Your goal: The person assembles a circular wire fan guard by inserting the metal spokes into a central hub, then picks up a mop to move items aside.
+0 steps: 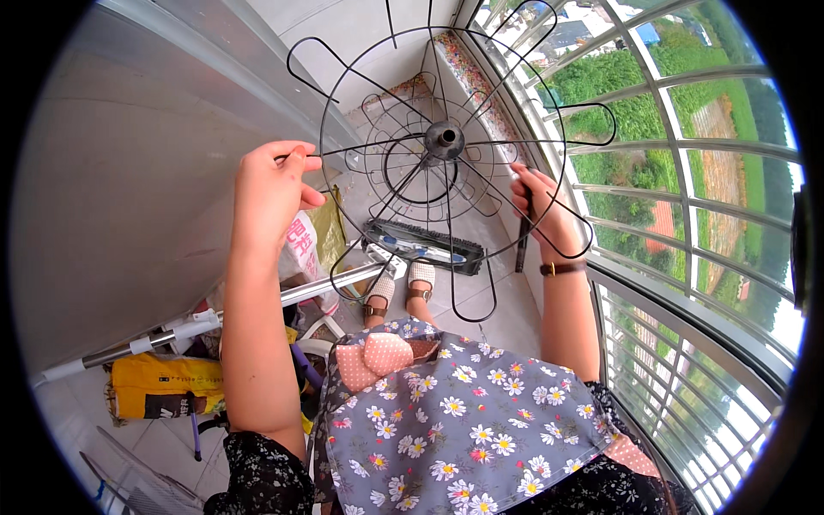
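In front of me stands a black wire rack [444,140], seen from above. Looped wires spread out from its round hub, and smaller rings show lower down. My left hand [270,189] pinches one of the wire loops at the rack's left side; its other fingers are partly spread. At the right side, my right hand [548,206] is closed around a short black rod [523,239] that points downward. The rack's outer wires pass in front of this hand and wrist. What the rack's foot rests on is hard to make out.
Barred windows [687,154] line my right side above a ledge [468,73]. A floor mop [425,247] lies near my feet. To the left are a wall [129,172], a white-and-silver pole [189,328], a yellow bag [159,382] and a white sack [302,245].
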### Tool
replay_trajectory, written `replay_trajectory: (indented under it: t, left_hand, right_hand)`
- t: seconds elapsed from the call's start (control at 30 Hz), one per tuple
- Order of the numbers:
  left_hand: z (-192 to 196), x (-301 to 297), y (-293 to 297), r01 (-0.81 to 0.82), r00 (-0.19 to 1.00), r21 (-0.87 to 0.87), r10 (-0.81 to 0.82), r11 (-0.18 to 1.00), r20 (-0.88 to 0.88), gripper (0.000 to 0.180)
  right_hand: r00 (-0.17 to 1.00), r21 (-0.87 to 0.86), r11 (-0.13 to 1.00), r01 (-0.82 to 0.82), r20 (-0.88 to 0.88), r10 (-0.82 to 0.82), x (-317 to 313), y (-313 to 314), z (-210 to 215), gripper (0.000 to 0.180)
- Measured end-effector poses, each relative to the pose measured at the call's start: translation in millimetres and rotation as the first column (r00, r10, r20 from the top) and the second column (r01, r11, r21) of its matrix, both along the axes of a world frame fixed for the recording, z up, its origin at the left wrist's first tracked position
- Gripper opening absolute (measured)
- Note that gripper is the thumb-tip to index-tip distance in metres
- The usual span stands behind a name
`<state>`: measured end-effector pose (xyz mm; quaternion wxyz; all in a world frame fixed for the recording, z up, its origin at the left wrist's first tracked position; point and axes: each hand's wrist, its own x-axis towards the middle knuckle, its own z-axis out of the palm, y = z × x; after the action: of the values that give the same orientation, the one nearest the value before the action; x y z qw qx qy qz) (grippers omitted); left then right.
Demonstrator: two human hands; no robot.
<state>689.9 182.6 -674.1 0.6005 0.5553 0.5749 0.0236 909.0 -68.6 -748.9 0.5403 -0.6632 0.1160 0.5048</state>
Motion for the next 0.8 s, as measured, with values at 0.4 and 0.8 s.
replay_trajectory:
  t: [0.4,0.8]
  left_hand:
    - [-10.8,-7.9,11.2,0.020,0.998,0.014,-0.019,1.000,-0.057,0.023]
    - [14.7,-1.5,16.1,0.082,0.995,0.015,-0.081,0.997,-0.051,0.023]
  right_hand:
    - [0.607,0.641,0.716,-0.278,0.695,-0.386,-49.8,76.6,175.2,0.019]
    - [0.582,0.442,0.747,-0.497,0.808,-0.091,-64.2,122.8,135.1,0.011]
